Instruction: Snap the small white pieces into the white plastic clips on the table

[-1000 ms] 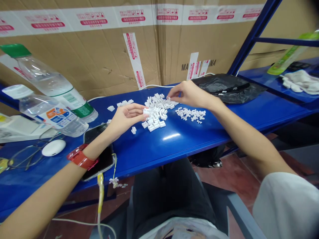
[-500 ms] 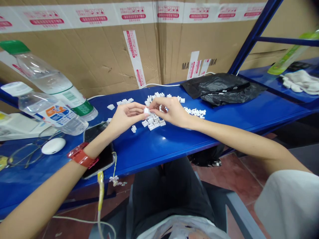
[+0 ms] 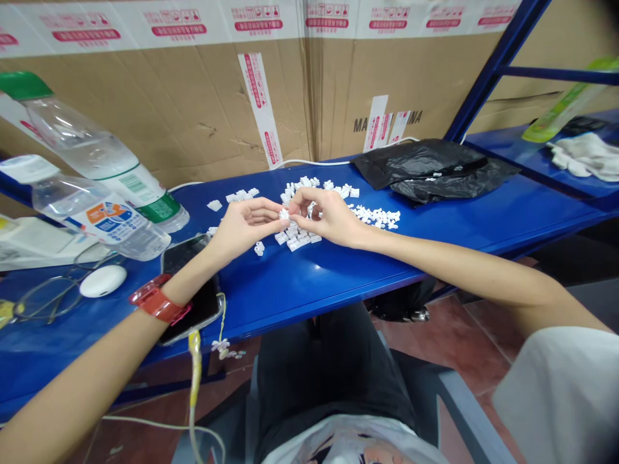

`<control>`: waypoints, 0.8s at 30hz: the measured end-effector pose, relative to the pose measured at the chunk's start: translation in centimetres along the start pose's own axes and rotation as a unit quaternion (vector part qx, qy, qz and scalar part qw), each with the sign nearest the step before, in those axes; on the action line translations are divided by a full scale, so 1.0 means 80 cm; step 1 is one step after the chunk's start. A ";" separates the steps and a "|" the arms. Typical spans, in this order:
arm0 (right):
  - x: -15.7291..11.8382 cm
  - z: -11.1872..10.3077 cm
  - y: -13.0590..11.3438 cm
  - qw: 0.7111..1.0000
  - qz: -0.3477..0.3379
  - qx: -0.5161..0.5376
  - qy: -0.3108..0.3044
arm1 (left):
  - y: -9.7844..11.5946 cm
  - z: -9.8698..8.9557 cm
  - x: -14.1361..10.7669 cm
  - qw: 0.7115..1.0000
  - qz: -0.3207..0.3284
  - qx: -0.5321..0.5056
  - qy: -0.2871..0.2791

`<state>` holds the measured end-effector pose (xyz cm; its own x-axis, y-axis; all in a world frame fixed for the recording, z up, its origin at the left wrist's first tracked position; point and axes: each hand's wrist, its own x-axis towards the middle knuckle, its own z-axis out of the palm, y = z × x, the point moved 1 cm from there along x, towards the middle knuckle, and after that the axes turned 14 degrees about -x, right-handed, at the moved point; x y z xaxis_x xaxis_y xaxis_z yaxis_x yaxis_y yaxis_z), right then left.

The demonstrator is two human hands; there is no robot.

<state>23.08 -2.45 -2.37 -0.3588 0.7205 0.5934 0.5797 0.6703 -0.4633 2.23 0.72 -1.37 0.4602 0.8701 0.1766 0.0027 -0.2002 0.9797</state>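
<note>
Between the fingertips of my left hand [image 3: 244,225] is a small white plastic piece [image 3: 284,214], held above the blue shelf [image 3: 271,290]. My right hand [image 3: 329,216] meets it there, thumb and forefinger pinched at the piece's right side; whether a second part sits in that pinch is too small to tell. Behind and below my fingers lies a pile of white blocky pieces [image 3: 300,241], partly hidden by my right hand. Smaller white parts [image 3: 380,216] are heaped to the right. A few white pieces [image 3: 242,195] lie beyond my left hand, and a single piece [image 3: 260,248] is nearer me.
At left stand two tilted plastic bottles [image 3: 159,205], with glasses [image 3: 48,301], a white oval case [image 3: 103,281] and a phone [image 3: 193,316] under my left forearm. A black plastic bag [image 3: 435,174] lies at back right. Cardboard boxes [image 3: 193,109] wall off the back.
Both hands stay almost in place, still together at the small white piece. The view has shifted slightly; the pieces on the shelf look unchanged.
</note>
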 end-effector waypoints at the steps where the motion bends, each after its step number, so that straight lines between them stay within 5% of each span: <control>1: -0.001 0.001 0.001 1.000 -0.011 -0.013 0.005 | 0.001 0.001 0.000 1.000 -0.001 0.003 0.001; 10: -0.007 0.009 0.006 0.989 -0.093 -0.112 0.020 | -0.001 -0.002 0.000 0.999 -0.001 0.035 -0.009; 24: -0.004 0.003 0.006 0.993 -0.075 -0.082 0.045 | 0.000 0.001 -0.002 1.000 0.006 0.026 -0.011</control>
<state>23.30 -2.29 -2.93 -0.3876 0.5909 0.7075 0.6392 0.7253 -0.2556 2.26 0.55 -1.37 0.4802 0.8575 0.1846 0.0433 -0.2334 0.9714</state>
